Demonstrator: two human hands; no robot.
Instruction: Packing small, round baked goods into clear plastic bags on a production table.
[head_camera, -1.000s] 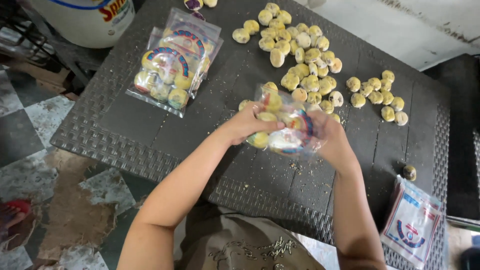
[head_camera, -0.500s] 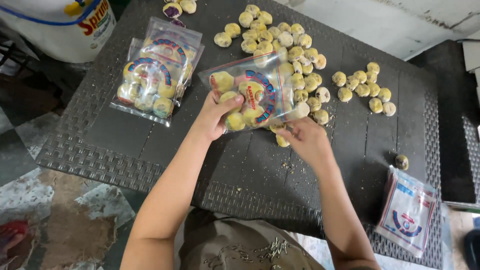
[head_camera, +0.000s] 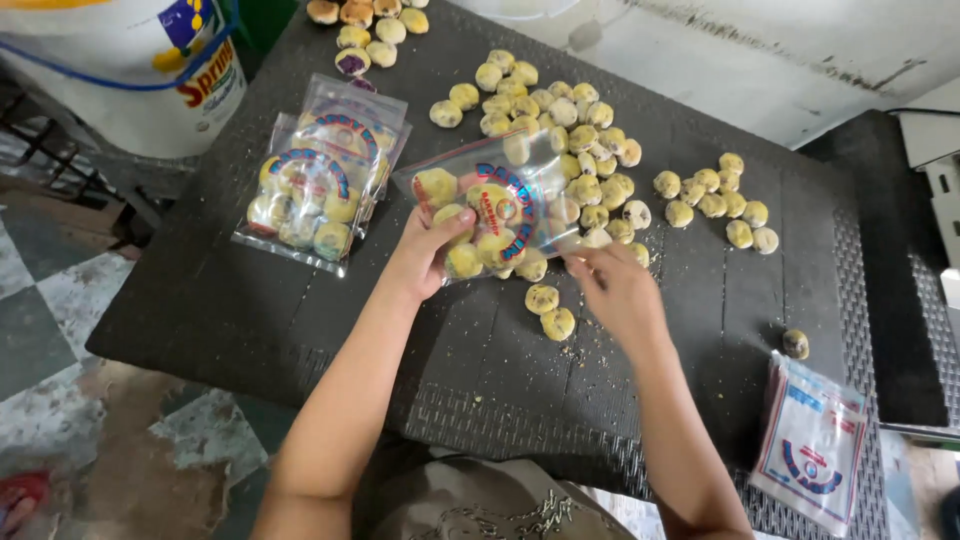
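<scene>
My left hand (head_camera: 422, 256) grips a clear printed plastic bag (head_camera: 497, 206) partly filled with small round yellow pastries, holding it up over the dark table (head_camera: 200, 300). My right hand (head_camera: 612, 283) is at the bag's right edge, fingers pinched together by the pastries there; I cannot tell whether they hold one. Two loose pastries (head_camera: 549, 310) lie on the table just below the bag. A large heap of the same pastries (head_camera: 560, 120) lies behind the bag, partly hidden by it.
Filled bags (head_camera: 318, 185) are stacked at the left. A smaller group of pastries (head_camera: 715, 200) lies at the right, one alone (head_camera: 796, 343) near a pile of empty bags (head_camera: 815, 440). A white bucket (head_camera: 130, 70) stands at the far left corner.
The bag has been lifted off the table and carried left and away from me. My right hand has come off it and now sits at its right edge.
</scene>
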